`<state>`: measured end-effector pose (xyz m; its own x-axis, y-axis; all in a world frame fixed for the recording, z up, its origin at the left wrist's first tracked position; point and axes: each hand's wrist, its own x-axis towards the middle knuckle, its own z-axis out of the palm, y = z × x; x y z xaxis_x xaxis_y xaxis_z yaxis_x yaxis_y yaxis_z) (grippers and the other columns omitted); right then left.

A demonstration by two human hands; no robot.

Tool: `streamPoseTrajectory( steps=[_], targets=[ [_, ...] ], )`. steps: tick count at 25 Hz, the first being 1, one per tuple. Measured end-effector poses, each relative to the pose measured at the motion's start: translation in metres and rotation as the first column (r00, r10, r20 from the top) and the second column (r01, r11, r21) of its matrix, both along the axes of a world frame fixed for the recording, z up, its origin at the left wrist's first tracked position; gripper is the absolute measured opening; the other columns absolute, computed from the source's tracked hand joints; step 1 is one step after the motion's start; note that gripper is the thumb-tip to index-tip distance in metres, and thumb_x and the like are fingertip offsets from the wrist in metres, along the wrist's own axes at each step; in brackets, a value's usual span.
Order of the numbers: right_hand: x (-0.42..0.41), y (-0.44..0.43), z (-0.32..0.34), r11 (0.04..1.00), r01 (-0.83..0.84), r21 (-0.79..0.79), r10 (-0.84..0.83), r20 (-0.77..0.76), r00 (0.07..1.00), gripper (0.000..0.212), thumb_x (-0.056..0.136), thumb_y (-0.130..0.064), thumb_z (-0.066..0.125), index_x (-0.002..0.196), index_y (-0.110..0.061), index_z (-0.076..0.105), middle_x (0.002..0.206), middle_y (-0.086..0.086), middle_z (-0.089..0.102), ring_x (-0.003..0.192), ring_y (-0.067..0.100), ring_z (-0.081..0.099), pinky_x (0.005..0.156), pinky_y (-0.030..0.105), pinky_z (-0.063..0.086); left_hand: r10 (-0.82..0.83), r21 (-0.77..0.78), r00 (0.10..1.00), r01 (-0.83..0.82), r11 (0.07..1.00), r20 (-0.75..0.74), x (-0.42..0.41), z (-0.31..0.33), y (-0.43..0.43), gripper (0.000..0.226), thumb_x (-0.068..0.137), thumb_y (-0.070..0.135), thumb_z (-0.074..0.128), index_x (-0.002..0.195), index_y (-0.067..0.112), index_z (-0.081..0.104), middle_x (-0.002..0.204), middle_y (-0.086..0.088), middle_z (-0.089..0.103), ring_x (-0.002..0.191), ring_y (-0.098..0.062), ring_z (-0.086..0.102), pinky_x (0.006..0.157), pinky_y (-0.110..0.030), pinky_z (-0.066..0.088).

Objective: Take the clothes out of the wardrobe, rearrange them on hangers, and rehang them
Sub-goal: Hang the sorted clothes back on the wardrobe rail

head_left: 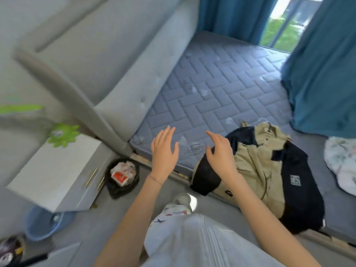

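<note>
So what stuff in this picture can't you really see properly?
- Wardrobe: nowhere in the head view.
- Hanger: only a thin blurred loop above the khaki and navy jacket; its body is under the cloth.
- Floral cloth: cut off by the right edge.
- Bin contents: too blurred to read.
- Left hand and right hand: open, holding nothing.

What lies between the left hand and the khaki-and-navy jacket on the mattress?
In the head view, only the right hand, open above the jacket sleeve, and bare quilted mattress separate the open left hand from it.
</note>
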<state>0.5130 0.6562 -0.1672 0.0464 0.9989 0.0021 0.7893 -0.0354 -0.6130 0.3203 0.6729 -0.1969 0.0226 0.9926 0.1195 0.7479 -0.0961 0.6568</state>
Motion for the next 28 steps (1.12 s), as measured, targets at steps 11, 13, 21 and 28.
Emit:
streamPoseTrajectory(
  steps=[11, 13, 21, 28],
  targets=[
    [0.168, 0.024, 0.001, 0.793, 0.609, -0.013, -0.609, -0.021, 0.793, 0.044, 0.097, -0.018, 0.052, 0.140, -0.016, 0.047, 0.136, 0.004, 0.053, 0.128, 0.021, 0.041, 0.106, 0.031, 0.032, -0.539, -0.064, 0.841, 0.541, 0.838, 0.053, 0.201, -0.013, 0.135, 0.048, 0.101, 0.028, 0.049, 0.147, 0.020, 0.039, 0.155, 0.001, 0.035, 0.146, -0.019, 0.023, 0.120, -0.042, 0.016],
    [0.192, 0.018, 0.001, 0.752, 0.659, -0.029, -0.659, -0.025, 0.751, 0.045, 0.096, -0.018, 0.052, 0.140, -0.017, 0.046, 0.138, 0.004, 0.051, 0.129, 0.022, 0.041, 0.107, 0.033, 0.032, -0.591, -0.077, 0.805, 0.593, 0.802, 0.046, 0.228, -0.014, 0.141, 0.049, 0.101, 0.030, 0.049, 0.147, 0.020, 0.039, 0.155, 0.000, 0.035, 0.146, -0.019, 0.024, 0.120, -0.042, 0.016],
    [0.328, 0.016, -0.021, 0.684, 0.727, -0.059, -0.728, 0.003, 0.686, 0.046, 0.096, -0.019, 0.053, 0.141, -0.017, 0.047, 0.140, 0.004, 0.051, 0.130, 0.023, 0.040, 0.108, 0.034, 0.032, -0.620, -0.120, 0.784, 0.618, 0.777, 0.030, 0.347, -0.025, 0.157, 0.048, 0.100, 0.029, 0.049, 0.146, 0.020, 0.040, 0.152, 0.001, 0.039, 0.145, -0.018, 0.027, 0.119, -0.043, 0.019],
    [0.467, 0.045, -0.074, 0.809, 0.565, -0.162, -0.574, -0.014, 0.819, 0.045, 0.094, -0.016, 0.052, 0.139, -0.015, 0.048, 0.137, 0.007, 0.053, 0.127, 0.025, 0.044, 0.108, 0.037, 0.034, -0.444, -0.203, 0.896, 0.433, 0.879, -0.015, 0.470, -0.073, 0.151, 0.048, 0.099, 0.029, 0.050, 0.145, 0.020, 0.040, 0.152, 0.000, 0.039, 0.143, -0.019, 0.031, 0.116, -0.049, 0.024]
  ],
)
